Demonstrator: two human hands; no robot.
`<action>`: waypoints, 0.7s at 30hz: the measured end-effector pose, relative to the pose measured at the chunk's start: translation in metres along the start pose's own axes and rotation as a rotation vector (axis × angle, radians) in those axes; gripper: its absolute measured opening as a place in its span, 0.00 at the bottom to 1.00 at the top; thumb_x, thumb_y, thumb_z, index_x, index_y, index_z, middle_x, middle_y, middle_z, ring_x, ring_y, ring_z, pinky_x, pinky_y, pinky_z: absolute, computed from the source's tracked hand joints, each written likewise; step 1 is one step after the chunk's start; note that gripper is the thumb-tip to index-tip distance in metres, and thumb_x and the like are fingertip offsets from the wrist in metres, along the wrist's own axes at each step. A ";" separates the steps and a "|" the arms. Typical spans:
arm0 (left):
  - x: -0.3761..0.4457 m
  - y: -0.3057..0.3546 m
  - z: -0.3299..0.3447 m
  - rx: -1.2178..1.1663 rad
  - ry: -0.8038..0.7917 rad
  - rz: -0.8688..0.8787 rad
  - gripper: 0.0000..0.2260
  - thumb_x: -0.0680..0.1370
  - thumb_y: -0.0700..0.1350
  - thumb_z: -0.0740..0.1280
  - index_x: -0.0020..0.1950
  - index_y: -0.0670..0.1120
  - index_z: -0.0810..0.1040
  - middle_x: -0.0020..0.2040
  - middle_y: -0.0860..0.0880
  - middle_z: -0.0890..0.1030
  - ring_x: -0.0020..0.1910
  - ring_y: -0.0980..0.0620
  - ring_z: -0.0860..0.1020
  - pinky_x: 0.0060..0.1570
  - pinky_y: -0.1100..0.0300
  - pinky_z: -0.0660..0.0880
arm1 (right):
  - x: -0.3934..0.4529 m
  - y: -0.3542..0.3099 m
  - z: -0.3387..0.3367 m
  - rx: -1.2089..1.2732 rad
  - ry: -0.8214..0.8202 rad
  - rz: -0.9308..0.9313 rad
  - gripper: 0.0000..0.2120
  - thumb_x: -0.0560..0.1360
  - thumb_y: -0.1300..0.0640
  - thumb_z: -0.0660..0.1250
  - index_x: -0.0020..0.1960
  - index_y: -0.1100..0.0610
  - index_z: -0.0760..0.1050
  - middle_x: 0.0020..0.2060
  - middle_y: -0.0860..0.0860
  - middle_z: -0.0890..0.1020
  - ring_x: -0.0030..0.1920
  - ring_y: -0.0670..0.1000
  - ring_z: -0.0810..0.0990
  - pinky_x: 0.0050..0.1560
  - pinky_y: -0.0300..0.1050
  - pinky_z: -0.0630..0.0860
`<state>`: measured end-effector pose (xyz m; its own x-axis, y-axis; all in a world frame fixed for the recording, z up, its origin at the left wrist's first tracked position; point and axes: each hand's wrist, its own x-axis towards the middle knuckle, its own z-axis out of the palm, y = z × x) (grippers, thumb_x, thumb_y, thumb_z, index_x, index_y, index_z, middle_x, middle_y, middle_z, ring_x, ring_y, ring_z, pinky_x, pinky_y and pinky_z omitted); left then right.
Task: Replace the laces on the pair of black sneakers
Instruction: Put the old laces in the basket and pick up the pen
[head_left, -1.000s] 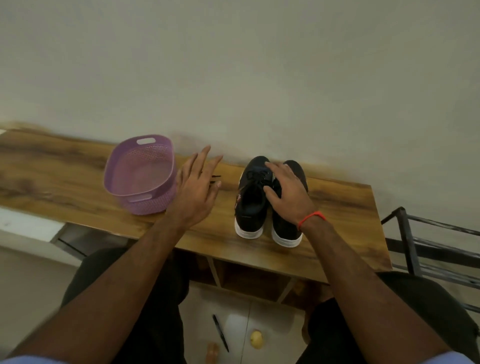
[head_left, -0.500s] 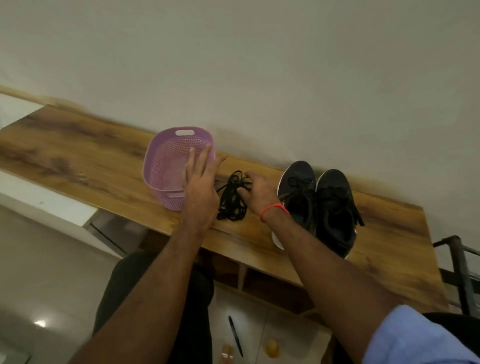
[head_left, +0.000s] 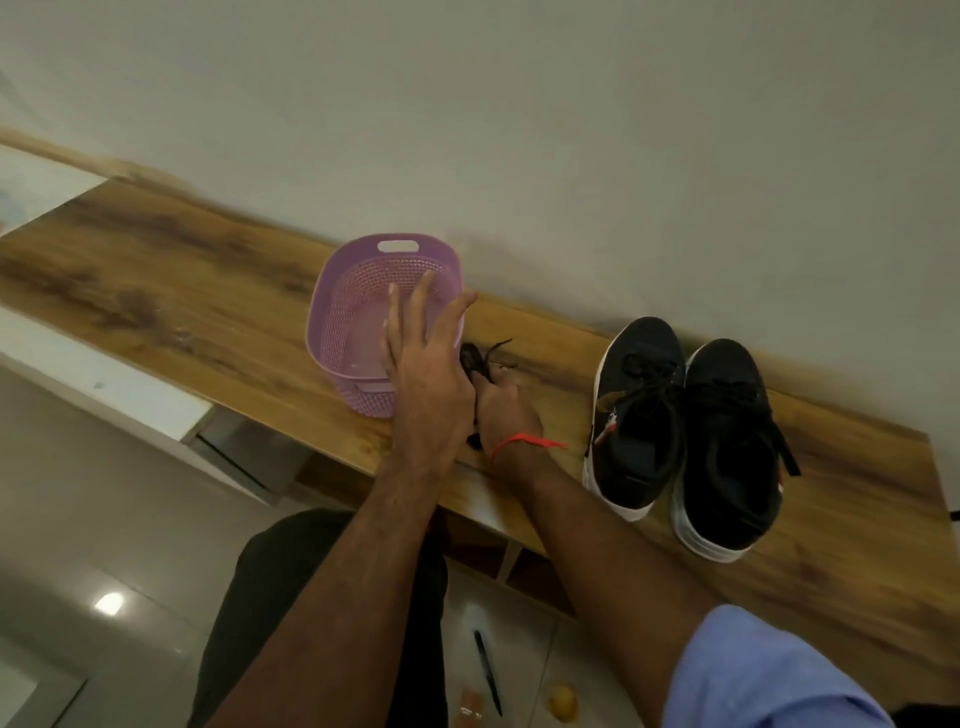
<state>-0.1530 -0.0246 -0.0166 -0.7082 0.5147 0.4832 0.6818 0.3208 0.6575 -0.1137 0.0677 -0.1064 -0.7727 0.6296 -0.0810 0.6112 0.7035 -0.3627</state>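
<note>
Sneakers, two of them, black with white soles, stand side by side on the wooden bench (head_left: 182, 291) against the wall: the left sneaker (head_left: 636, 415) and the right sneaker (head_left: 730, 447), toes toward the wall, both laced in black, the lace ends hanging loose over their sides. One bundle of loose black laces (head_left: 475, 358) lies on the bench between the sneakers and one purple perforated basket (head_left: 343, 312), close beside the basket.

Two hands reach in from below. The left hand (head_left: 426, 374) hangs palm down over the basket's near right corner, its fingers (head_left: 415, 301) straight and spread, holding nothing; it partly covers the lace bundle. The right hand (head_left: 506, 410), with one red thread bracelet (head_left: 524, 441) on the wrist, rests on the bench with its fingers curled into the bundle of laces, gripping it; its fingertips are hidden behind the left hand.

Nothing can be seen in the basket's visible part. On the floor below lie one black pen (head_left: 488, 673) and one small yellowish round object (head_left: 562, 701).
</note>
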 end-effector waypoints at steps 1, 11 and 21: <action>0.000 0.001 0.000 -0.003 0.010 -0.006 0.26 0.78 0.31 0.57 0.73 0.50 0.74 0.80 0.46 0.63 0.81 0.41 0.51 0.77 0.43 0.48 | -0.004 0.003 -0.002 -0.003 -0.002 -0.017 0.17 0.82 0.59 0.58 0.70 0.55 0.70 0.64 0.58 0.74 0.60 0.62 0.77 0.57 0.58 0.77; 0.004 0.009 -0.020 -0.070 0.052 -0.060 0.26 0.78 0.45 0.49 0.70 0.47 0.76 0.77 0.46 0.69 0.79 0.42 0.58 0.75 0.34 0.59 | -0.008 0.025 -0.068 0.760 0.103 0.179 0.20 0.76 0.72 0.64 0.62 0.55 0.82 0.46 0.51 0.85 0.42 0.50 0.80 0.44 0.43 0.77; 0.047 -0.025 -0.049 0.034 0.241 -0.229 0.27 0.78 0.29 0.57 0.72 0.50 0.74 0.78 0.48 0.66 0.81 0.44 0.53 0.79 0.39 0.49 | 0.023 -0.046 -0.172 1.037 0.144 -0.052 0.17 0.76 0.75 0.63 0.61 0.64 0.80 0.45 0.52 0.84 0.37 0.37 0.82 0.44 0.32 0.79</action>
<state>-0.2123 -0.0475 0.0180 -0.8639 0.2243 0.4509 0.5028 0.4351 0.7469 -0.1304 0.1067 0.0684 -0.7242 0.6882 0.0441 0.0789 0.1463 -0.9861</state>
